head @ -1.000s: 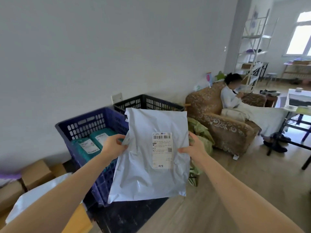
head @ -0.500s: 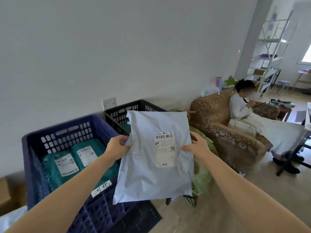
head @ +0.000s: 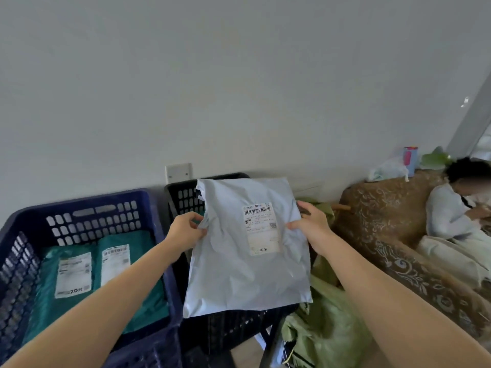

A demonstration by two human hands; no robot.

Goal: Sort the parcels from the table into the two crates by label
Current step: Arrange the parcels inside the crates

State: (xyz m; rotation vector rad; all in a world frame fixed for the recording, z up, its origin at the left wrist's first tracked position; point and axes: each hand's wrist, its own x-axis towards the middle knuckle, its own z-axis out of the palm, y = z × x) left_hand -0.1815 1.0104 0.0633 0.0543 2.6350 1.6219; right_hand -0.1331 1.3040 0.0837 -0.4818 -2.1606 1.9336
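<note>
I hold a pale grey plastic parcel upright in the air, its white shipping label facing me. My left hand pinches its left edge and my right hand grips its right edge. The parcel hangs in front of and above the black crate, hiding most of it. To the left stands the blue crate, holding two teal parcels with white labels.
A white wall runs behind the crates. Green bags lie on the floor right of the black crate. Further right a person sits on a patterned brown sofa.
The view has swung left and come closer to the crates. The parcel, still in both hands, now hangs over the black crate.
</note>
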